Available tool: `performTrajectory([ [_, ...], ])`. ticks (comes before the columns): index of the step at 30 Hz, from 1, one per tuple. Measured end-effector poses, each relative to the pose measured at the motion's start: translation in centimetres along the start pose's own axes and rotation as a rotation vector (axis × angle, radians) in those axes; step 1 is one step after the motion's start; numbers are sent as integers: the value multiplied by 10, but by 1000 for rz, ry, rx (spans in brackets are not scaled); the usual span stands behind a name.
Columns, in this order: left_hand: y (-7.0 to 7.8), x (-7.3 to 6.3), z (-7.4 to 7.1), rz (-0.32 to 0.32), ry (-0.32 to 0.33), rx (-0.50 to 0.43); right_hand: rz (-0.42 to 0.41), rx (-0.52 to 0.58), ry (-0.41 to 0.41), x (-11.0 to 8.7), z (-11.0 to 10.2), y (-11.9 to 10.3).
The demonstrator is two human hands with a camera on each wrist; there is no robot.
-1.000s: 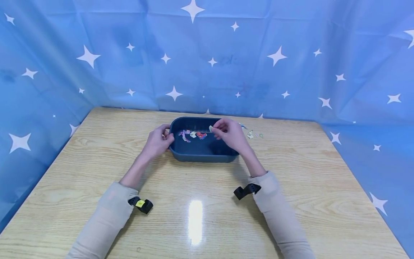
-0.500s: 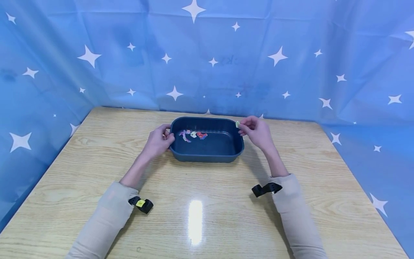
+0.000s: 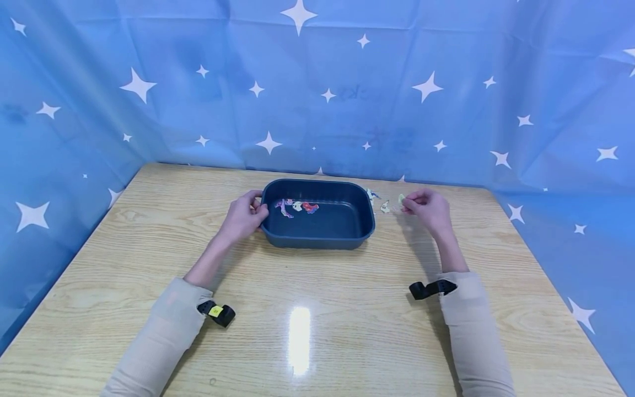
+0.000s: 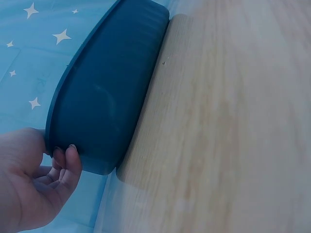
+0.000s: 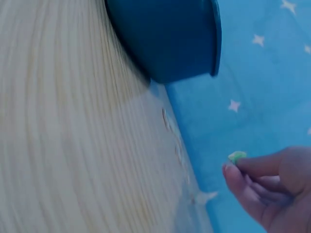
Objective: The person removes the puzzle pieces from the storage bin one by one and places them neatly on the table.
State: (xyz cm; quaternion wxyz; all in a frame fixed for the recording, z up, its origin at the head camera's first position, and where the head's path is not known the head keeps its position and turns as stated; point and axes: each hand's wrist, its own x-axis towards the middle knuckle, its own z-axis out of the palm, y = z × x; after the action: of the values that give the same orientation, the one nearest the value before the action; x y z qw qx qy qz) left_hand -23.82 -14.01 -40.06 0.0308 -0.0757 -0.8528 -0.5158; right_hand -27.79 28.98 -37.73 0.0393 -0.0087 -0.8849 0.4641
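A dark blue rectangular tub (image 3: 317, 242) stands on the table. Inside it lie a purple sticker-like cutout (image 3: 284, 208), a white one (image 3: 297, 206) and a red one (image 3: 310, 208). My left hand (image 3: 243, 214) grips the tub's left rim; in the left wrist view that hand (image 4: 41, 177) has its fingers against the outer wall. Right of the tub, my right hand (image 3: 429, 209) pinches a small green and white cutout (image 5: 237, 156) between thumb and finger, raised over the table. Beside it on the wood lie a white cutout (image 3: 385, 207) and a bluish one (image 3: 372, 194).
The wooden table (image 3: 248, 298) ends at the back against a blue curtain (image 3: 317, 99) with white stars. Black wrist cameras, one on the left sleeve (image 3: 218, 313) and one on the right (image 3: 431, 288), sit low over the tabletop.
My right hand has moved from over the tub to the right, past its rim, with the green and white cutout still pinched. The left hand and the tub have stayed in place.
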Motion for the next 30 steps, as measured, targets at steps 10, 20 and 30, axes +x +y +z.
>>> performTrajectory([
  [10, -1, -1, 0, -8, 1, -3, 128, -161, 2, -1, -13, 22],
  [20, 1, -1, 0, -8, -3, -15, 207, -15, -40, 10, -15, 42],
  [30, 1, -1, 0, -6, 1, -15, 238, 61, -57, 16, -19, 47],
])
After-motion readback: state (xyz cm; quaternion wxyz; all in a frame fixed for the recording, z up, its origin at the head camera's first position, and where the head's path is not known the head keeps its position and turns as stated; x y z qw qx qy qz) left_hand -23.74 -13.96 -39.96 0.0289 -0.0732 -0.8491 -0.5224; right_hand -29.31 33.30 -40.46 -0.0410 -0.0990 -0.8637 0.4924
